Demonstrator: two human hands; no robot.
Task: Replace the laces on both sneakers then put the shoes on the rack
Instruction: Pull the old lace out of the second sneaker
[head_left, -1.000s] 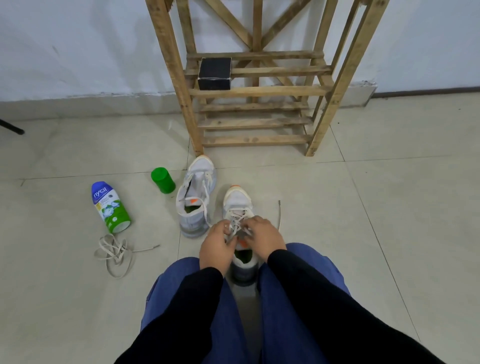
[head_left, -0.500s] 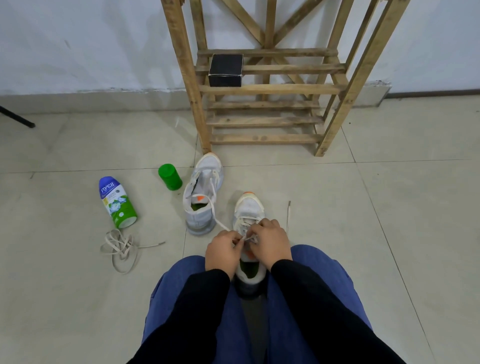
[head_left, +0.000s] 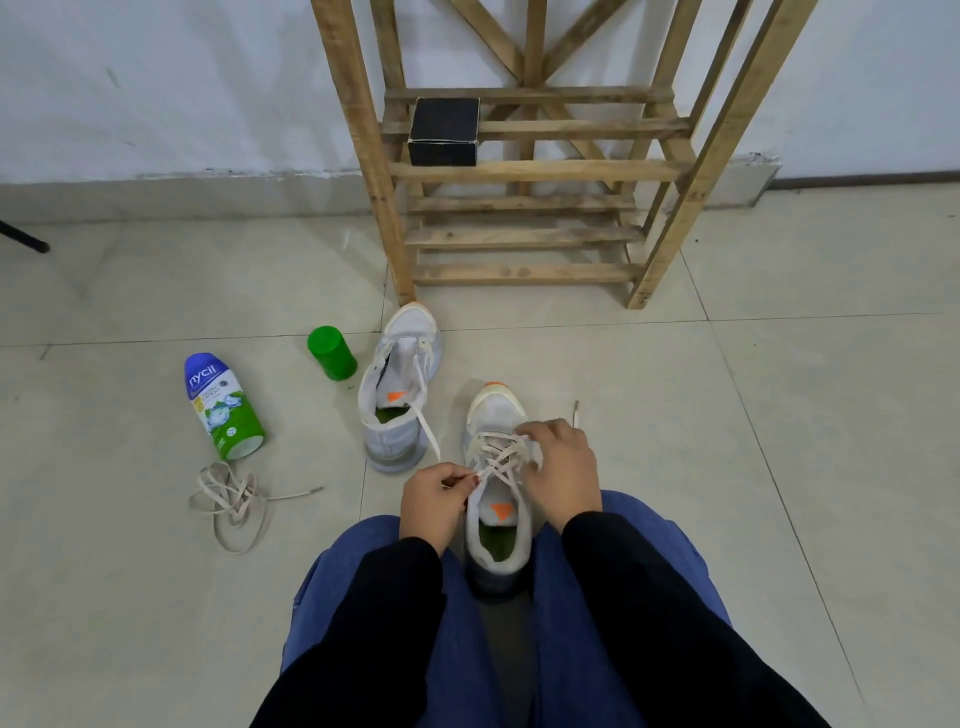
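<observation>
A white sneaker with an orange tongue mark stands on the floor between my knees, toe pointing away. Beige lace crosses its eyelets. My left hand pinches a lace end at the shoe's left side. My right hand rests on the shoe's right side, fingers curled at the upper crossings. A second white sneaker stands to the left and farther away, its lace trailing toward my left hand. The wooden rack stands against the wall.
A loose beige lace lies in a heap on the tiles at left. Near it lie a blue and green bottle on its side and a green cap. A black box sits on a rack shelf.
My hands have parted: the left drew back toward me with a lace end, the right slid up the shoe's right side. The tongue's orange mark now shows.
</observation>
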